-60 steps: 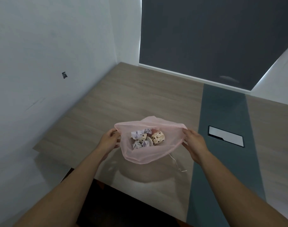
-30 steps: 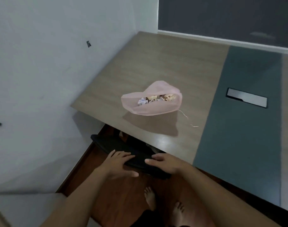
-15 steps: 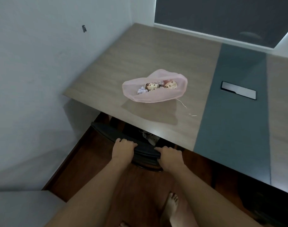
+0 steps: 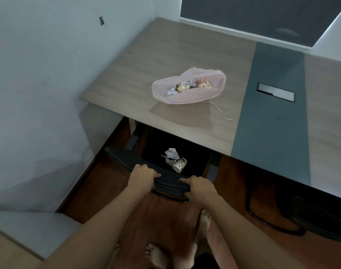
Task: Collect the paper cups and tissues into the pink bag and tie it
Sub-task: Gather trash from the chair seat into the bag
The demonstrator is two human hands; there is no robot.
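Both hands are down at the chair here: the left hand (image 4: pixel 141 176) and the right hand (image 4: pixel 200 188) sit side by side on the top rail of the black chair back (image 4: pixel 170 182), with a short stretch of rail between them. The left fingers (image 4: pixel 153 174) are curled over the rail's top edge and pressed together. The right fingers (image 4: pixel 185 180) wrap the same edge, and both hands grip the rail alone. Just beyond the knuckles, on the black chair seat (image 4: pixel 195 158) that runs in under the table, lie a crumpled white tissue (image 4: pixel 171 153) and a spotted cream paper cup (image 4: pixel 179 165). The cup is tipped on its side and touches the tissue, near the fingers but apart from them. Up on the wood-grain tabletop (image 4: pixel 165 55), well apart from both hands, the pink mesh bag (image 4: pixel 185 98) slumps with its mouth gaping open. Inside it are two more spotted paper cups (image 4: pixel 182 87) lying on their sides among scrunched white tissues (image 4: pixel 192 83). A thin pale drawstring (image 4: pixel 220 109) trails loose from the bag's right side across the tabletop toward the grey-blue strip (image 4: pixel 272 123), where a silver rectangular hatch (image 4: pixel 275 92) is set. Bare feet (image 4: pixel 204 220) stand on the reddish-brown wooden floor (image 4: pixel 107 191) behind the chair, with a white wall (image 4: pixel 49 74) at the left.
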